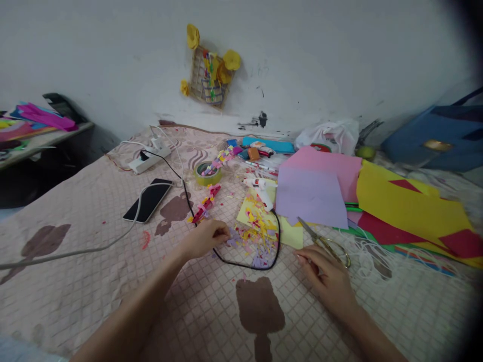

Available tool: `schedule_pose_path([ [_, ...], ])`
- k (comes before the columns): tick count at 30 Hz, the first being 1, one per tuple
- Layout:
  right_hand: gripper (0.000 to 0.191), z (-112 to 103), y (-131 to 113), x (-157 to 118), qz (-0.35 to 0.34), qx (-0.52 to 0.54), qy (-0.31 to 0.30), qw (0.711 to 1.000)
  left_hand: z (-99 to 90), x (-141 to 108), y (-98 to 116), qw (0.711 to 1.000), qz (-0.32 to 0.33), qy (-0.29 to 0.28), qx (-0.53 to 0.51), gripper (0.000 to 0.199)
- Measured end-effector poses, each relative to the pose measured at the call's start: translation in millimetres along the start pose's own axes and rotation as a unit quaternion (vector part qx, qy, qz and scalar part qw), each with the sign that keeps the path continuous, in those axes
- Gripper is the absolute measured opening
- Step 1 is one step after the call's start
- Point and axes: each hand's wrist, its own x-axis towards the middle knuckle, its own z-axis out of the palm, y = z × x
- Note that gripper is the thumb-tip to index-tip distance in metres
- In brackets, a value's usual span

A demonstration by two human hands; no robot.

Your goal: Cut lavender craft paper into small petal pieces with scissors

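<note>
My left hand (210, 237) rests at the left edge of a pile of small paper scraps (258, 231), fingers curled together; whether something tiny is between them cannot be made out. My right hand (326, 276) lies on the cloth with fingers apart and nothing in it, beside gold-handled scissors (324, 244). Beyond the scraps lies a white glue gun (261, 188) on its side, its black cord looping around the pile. A red strip with small paper pieces (206, 203) lies past my left hand. A similar decorated strip (225, 157) leans by a tape roll (207, 173).
Purple (311, 196), pink and yellow paper sheets (411, 201) lie at the right, with white string (377, 259) nearby. A phone (149, 201), cables and a power strip (149, 160) are at the left. A blue bag (433, 136) stands at the back right.
</note>
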Motion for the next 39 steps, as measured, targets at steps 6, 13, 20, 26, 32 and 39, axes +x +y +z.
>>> schedule_pose_path([
  [6, 0.014, 1.9, 1.6, -0.5, 0.004, 0.013, -0.006, 1.0, 1.1, -0.4, -0.7, 1.0, 0.006, 0.003, 0.009, 0.016],
  [13, 0.012, 2.6, -1.4, -1.4, 0.003, 0.021, 0.007, 1.0, -6.7, -7.6, 8.1, 1.0, 0.001, 0.013, 0.02, 0.018],
  [20, 0.015, 4.9, -3.1, -0.8, -0.009, 0.037, -0.008, 0.999, -30.1, -30.5, -5.6, 0.993, -0.048, 0.106, 0.036, 0.017],
  [26, 0.014, 8.5, -2.8, 2.3, -0.005, 0.052, -0.023, 0.998, -46.6, -44.1, -26.9, 0.97, -0.073, 0.223, 0.06, 0.028],
  [32, 0.015, 10.8, -14.4, 19.4, -0.028, 0.078, -0.068, 0.994, -30.0, -39.0, -14.0, 0.972, -0.054, 0.226, 0.045, 0.02],
  [39, 0.019, 33.1, -41.8, 53.7, -0.055, 0.103, -0.125, 0.985, 18.1, -24.0, 2.6, 0.989, 0.035, 0.132, 0.051, 0.008],
])
